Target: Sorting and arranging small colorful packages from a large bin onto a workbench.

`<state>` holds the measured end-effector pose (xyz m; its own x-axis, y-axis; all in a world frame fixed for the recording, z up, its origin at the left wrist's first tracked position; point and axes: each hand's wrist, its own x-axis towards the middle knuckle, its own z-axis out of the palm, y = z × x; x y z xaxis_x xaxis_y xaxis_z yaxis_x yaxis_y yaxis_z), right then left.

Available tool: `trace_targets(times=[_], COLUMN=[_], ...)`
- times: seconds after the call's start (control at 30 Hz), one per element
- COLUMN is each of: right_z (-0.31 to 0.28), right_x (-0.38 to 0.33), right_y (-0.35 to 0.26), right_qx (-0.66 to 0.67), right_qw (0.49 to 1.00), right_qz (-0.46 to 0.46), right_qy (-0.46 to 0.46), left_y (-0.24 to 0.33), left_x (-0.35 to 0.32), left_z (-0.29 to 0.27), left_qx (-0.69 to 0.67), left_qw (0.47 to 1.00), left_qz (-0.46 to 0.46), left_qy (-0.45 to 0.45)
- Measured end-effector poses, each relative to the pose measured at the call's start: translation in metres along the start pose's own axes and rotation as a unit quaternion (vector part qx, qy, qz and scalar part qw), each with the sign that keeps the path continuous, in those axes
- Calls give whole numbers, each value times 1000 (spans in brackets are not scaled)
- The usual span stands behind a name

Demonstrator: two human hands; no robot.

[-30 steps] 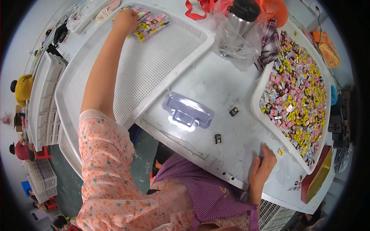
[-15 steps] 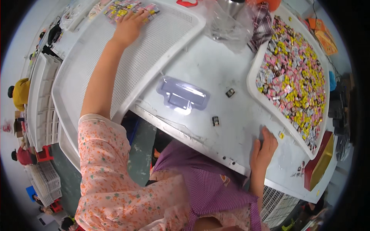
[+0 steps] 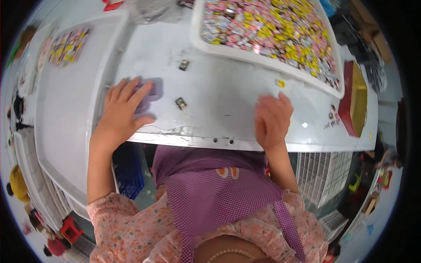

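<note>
My left hand (image 3: 120,109) lies flat with fingers spread over a clear plastic box (image 3: 151,90) near the table's front edge, covering most of it. My right hand (image 3: 272,118) rests palm down on the grey table (image 3: 219,87), fingers loosely curled, holding nothing that I can see. Two small dark pieces (image 3: 180,103) (image 3: 184,65) lie on the table between my hands. A tiny yellow piece (image 3: 280,83) sits just beyond my right hand.
A large white tray (image 3: 263,61) heaped with several small pink and yellow packets stands at the back right. A white perforated tray (image 3: 57,109) on the left holds a cluster of packets (image 3: 68,46) at its far end. A red box (image 3: 353,101) stands right.
My left hand came back from the packets at the far end of the left tray and now lies on the clear box. The view swung down and left; my right hand stayed on the table edge.
</note>
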<state>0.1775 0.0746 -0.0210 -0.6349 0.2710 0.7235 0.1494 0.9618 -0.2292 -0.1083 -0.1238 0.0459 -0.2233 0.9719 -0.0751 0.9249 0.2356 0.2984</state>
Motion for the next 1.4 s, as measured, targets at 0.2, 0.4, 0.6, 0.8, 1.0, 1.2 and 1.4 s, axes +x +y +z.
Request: trace_targets(times=[0.2,0.4,0.6,0.8,1.0,1.2,1.4], right_z=[-56,-67,-90,-92,-91,-11,-30], right_x=[-29,-56,-61,-58,-46,-16,-14], right_y=[11,27,56,55,30,-35,-27], right_qx=[42,-242,-187,-200,-220,-95,-65], right_qw=[951,924,919,945,954,980,963], right_qz=[291,293,296,192,173,33,197], right_qy=[97,-45,-180,-176,-106,-174,-171], left_y=[-21,-9,45,63,56,54,44], left_x=[3,18,16,12,23,26,27], left_z=[39,50,39,72,85,76,65], left_qx=[34,59,-2,9,-23,-1,-58], left_qw=[994,982,993,994,979,965,958], left_qz=[-28,-78,64,73,102,114,84], left_qy=[103,164,99,79,176,235,268])
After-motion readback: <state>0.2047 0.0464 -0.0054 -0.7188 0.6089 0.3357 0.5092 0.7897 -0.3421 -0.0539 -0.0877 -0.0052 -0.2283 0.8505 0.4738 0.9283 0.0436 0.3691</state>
